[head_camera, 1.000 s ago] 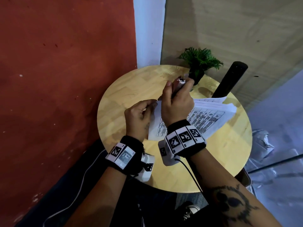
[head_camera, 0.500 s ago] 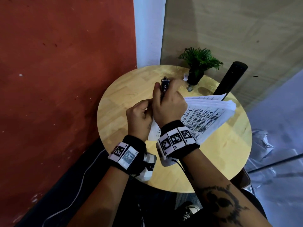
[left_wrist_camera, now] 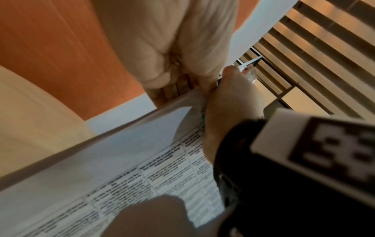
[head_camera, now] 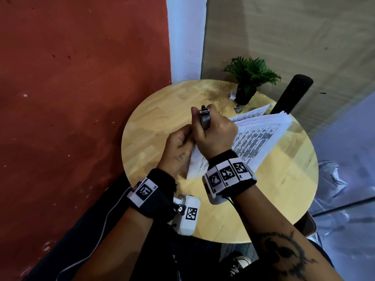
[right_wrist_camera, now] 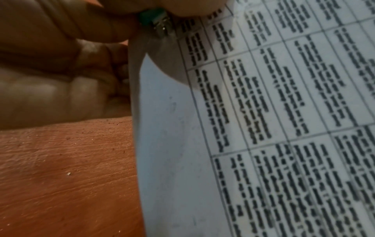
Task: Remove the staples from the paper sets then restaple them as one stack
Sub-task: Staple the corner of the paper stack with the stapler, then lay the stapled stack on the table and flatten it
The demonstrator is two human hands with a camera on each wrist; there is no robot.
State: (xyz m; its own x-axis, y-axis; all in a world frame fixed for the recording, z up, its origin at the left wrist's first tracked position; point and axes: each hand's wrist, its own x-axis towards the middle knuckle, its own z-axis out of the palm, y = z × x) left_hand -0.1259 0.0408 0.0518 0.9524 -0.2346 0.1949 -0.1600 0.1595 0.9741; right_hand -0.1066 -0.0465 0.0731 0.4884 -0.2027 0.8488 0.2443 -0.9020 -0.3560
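While our right hand [head_camera: 215, 134] squeezes the stapler [head_camera: 205, 118] onto the paper stack's [head_camera: 257, 138] corner above the table [head_camera: 158, 128], our left hand [head_camera: 178, 142] pinches that corner; stapling appears underway, staple removal likely finished.

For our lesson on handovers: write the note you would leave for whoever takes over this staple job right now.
Left hand: pinches the near left corner of the printed white paper stack, held lifted above the round wooden table.
Right hand: grips the small metal stapler with a green body, its nose set at that same corner.
Done: the sheets seem gathered into one stack; whether the old staples are all out cannot be told.
Left: press or finish the staple at the corner, check that it holds, then set stack and stapler down.
Also there: a small potted green plant at the far edge.
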